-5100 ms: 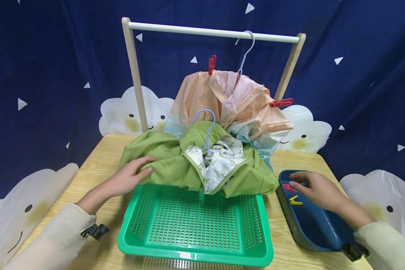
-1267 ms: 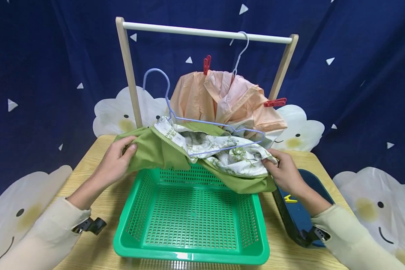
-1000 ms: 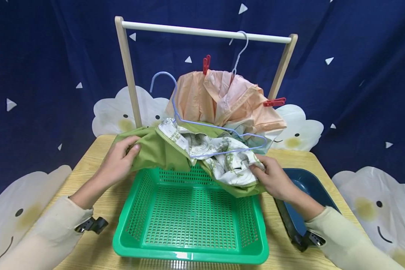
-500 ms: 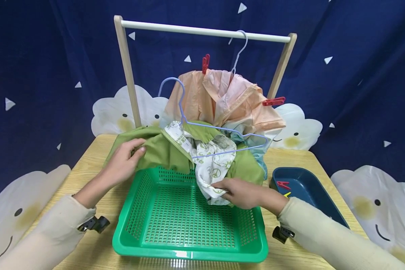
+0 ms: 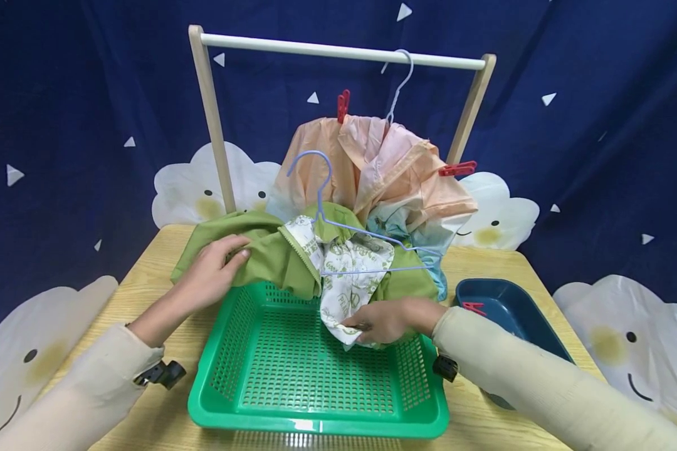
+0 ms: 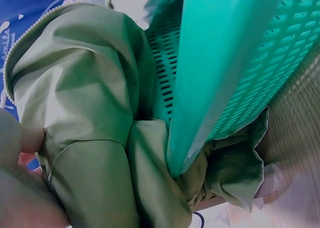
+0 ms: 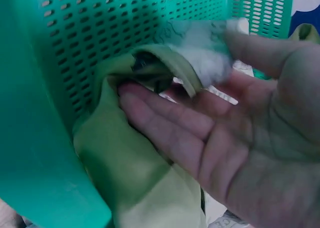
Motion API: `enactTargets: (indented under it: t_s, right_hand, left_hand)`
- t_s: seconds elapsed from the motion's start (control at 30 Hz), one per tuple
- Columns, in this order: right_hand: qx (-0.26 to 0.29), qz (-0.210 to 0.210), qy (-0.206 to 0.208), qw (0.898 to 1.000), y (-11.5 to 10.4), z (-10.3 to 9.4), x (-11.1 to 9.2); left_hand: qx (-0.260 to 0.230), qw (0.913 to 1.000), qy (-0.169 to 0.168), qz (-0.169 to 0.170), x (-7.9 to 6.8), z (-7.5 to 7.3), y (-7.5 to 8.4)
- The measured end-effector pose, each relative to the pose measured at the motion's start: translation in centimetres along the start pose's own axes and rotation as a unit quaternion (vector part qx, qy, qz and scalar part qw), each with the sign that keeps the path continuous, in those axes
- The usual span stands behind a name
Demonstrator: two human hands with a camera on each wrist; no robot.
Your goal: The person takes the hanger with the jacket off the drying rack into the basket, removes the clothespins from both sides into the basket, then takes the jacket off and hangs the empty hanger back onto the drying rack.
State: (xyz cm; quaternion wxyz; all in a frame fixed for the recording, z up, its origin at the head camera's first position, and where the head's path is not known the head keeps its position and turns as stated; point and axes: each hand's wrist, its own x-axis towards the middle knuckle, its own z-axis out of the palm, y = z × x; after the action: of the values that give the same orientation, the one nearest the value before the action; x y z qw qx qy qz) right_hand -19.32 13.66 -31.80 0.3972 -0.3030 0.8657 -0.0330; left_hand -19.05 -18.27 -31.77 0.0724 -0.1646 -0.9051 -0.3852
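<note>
A green zip jacket with white printed lining drapes over the back of a green basket. My left hand grips its left part, thumb and fingers on the cloth; the left wrist view shows that hand at the frame's edge. Over the basket my right hand pinches the zip-side edge of the lining, with fingers tucked behind the fold in the right wrist view. A lavender hanger has its left end inside the jacket, while its right end lies outside, over the green cloth.
Behind stands a wooden rack with a white bar. A peach jacket hangs there on another hanger, with red clothespins on it. At the right, a dark blue bin holds a red clothespin, partly behind my right sleeve.
My right hand, over the bin at first, took the jacket's right side, then drew the front edge left and down. The hanger tilted left, then swung right and lower. My left hand kept its hold.
</note>
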Motion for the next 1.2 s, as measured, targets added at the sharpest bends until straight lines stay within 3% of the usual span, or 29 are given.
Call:
enactTargets:
  t_s: [0.23,0.57,0.9,1.03,1.2]
  right_hand:
    - [-0.051,0.051,-0.055,0.996,-0.4,-0.3,1.4]
    - [-0.044,0.083,-0.096,0.991,-0.3,-0.1,2.6]
    - [-0.031,0.083,-0.076,0.993,0.3,0.4,2.5]
    - [-0.032,0.071,-0.051,0.996,0.3,0.7,2.0]
    - [0.005,0.041,-0.005,0.999,0.2,0.9,1.1]
  left_hand:
    - [-0.001,1.0,0.0,0.004,0.1,0.0,0.0]
    - [0.007,0.9999,-0.006,0.005,-0.1,0.2,-0.2]
    - [0.015,0.9998,-0.014,0.007,-0.1,0.7,-0.3]
    - [0.017,0.9996,-0.02,-0.001,-0.2,0.8,-0.2]
    - [0.016,0.9994,-0.029,-0.008,-0.3,1.0,-0.2]
